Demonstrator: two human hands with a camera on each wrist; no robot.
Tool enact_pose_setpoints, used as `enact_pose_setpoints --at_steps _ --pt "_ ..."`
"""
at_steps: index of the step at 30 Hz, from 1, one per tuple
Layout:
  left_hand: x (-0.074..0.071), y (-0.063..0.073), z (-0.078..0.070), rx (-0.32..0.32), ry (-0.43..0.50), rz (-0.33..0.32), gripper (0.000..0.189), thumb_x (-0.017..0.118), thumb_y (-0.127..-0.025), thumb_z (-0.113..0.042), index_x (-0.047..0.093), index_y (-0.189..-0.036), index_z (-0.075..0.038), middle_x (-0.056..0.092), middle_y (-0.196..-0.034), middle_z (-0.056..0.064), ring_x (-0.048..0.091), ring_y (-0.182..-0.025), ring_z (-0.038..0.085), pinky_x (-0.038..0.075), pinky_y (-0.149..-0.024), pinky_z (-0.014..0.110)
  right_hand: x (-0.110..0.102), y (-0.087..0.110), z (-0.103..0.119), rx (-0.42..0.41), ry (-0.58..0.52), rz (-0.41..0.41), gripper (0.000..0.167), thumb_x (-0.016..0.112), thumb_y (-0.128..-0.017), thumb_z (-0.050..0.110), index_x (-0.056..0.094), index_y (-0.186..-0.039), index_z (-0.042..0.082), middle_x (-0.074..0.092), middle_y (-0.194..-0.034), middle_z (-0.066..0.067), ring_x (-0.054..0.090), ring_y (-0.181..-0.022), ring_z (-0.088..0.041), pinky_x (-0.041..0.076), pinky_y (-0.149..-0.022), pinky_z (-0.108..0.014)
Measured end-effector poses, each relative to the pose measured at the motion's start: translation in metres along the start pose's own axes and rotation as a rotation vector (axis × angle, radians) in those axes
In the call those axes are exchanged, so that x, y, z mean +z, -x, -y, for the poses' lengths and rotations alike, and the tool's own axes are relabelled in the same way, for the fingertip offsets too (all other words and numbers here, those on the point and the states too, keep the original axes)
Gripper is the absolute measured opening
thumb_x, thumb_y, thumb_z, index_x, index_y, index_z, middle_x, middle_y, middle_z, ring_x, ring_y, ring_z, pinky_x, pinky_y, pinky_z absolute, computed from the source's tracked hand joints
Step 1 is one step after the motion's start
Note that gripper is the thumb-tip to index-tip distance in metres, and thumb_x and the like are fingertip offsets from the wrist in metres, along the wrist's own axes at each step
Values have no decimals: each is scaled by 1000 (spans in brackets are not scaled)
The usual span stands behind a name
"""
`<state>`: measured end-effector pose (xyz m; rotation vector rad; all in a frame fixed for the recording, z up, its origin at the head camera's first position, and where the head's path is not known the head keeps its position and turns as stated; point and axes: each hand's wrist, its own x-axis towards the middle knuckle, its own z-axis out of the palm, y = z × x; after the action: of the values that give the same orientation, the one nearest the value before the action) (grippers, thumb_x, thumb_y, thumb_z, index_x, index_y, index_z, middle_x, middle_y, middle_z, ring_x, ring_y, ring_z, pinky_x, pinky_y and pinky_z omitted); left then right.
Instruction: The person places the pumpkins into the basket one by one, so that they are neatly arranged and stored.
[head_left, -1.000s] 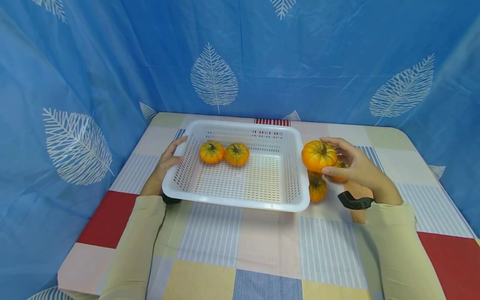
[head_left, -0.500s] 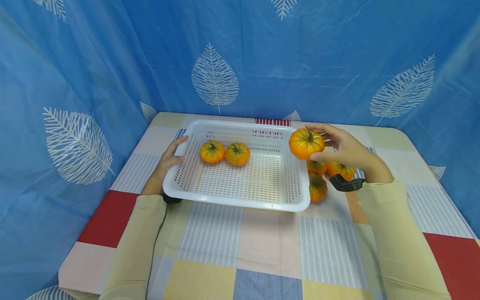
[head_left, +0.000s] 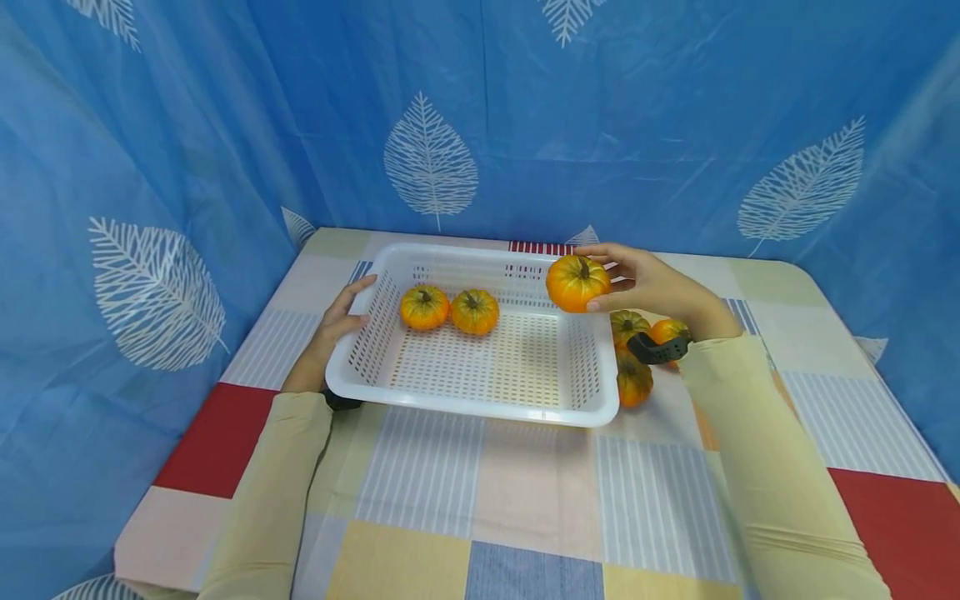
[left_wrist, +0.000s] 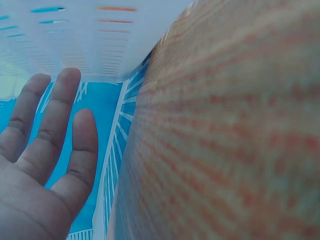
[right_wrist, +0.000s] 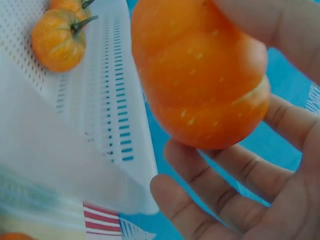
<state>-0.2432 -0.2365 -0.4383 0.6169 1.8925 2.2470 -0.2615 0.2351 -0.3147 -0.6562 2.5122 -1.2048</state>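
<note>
An orange pumpkin (head_left: 577,284) is held by my right hand (head_left: 645,287) over the right end of the white plastic basket (head_left: 465,410). The right wrist view shows the pumpkin (right_wrist: 200,75) between the thumb and the fingers, close to the basket wall (right_wrist: 117,90). Two more pumpkins, one left (head_left: 424,307) and one right (head_left: 474,312), sit side by side inside the basket. My left hand (head_left: 328,333) rests at the basket's left side, its thumb over the rim. In the left wrist view, several nearly straight fingers (left_wrist: 65,107) lie by the basket's outer side.
Right of the basket, more pumpkins stand on the table, one near its corner (head_left: 633,379) and others (head_left: 628,327) partly behind the right wrist. A patchwork cloth (head_left: 525,500) covers the table. A blue curtain (head_left: 562,150) with white leaves hangs behind.
My right hand has carried the pumpkin left, from beside the basket to over its right end, uncovering pumpkins on the table. The left hand and basket stay in place.
</note>
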Motion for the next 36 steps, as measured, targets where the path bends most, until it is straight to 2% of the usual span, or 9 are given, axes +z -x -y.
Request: enact_pose_setpoints --at_steps 4,9,13,20,27,30,36 --pt "-1 2 2 6 26 9 70 34 -99 2 41 -161 -29 -1 -178 26 25 -153 43 47 -105 31 4 -9 2 3 -6 30 75 81 -96 6 45 -162 4 44 -164 -23 52 -139 -44 44 -116 -56" --pt "-2 4 5 -5 19 13 70 34 -99 1 44 -158 -34 -2 -179 23 28 -149 35 45 -106 33 8 -18 3 -2 -21 64 75 79 -96 4 43 -162 0 40 -166 -25 46 -144 -45 38 -119 -59" --pt "-1 4 4 -11 5 6 70 35 -98 0 41 -161 -31 -1 -180 22 26 -151 37 44 -107 35 12 -25 3 15 -22 76 77 80 -95 5 42 -162 -1 40 -166 -26 41 -149 -46 36 -120 -61" --pt "1 4 3 -19 -9 -16 70 35 -98 0 38 -163 -25 3 -179 24 25 -152 43 47 -105 31 20 -38 5 109 1 72 78 83 -94 14 45 -162 6 41 -164 -28 46 -144 -49 37 -119 -65" --pt "1 3 3 -16 12 -29 71 35 -97 1 38 -164 -23 5 -178 26 32 -149 39 49 -103 29 28 -52 11 157 -20 89 80 82 -93 13 43 -163 6 38 -165 -30 46 -145 -51 36 -120 -65" --pt "0 2 2 -18 27 -27 72 36 -97 2 36 -165 -20 5 -179 26 28 -152 43 49 -103 30 34 -59 12 170 -4 93 78 82 -94 12 44 -162 5 39 -165 -29 45 -146 -50 36 -120 -65" --pt "2 -1 -2 -46 0 -34 72 35 -98 1 29 -168 -16 6 -180 21 19 -157 52 48 -105 31 43 -70 12 195 71 90 75 84 -93 11 48 -158 4 45 -159 -30 44 -143 -47 38 -119 -65"
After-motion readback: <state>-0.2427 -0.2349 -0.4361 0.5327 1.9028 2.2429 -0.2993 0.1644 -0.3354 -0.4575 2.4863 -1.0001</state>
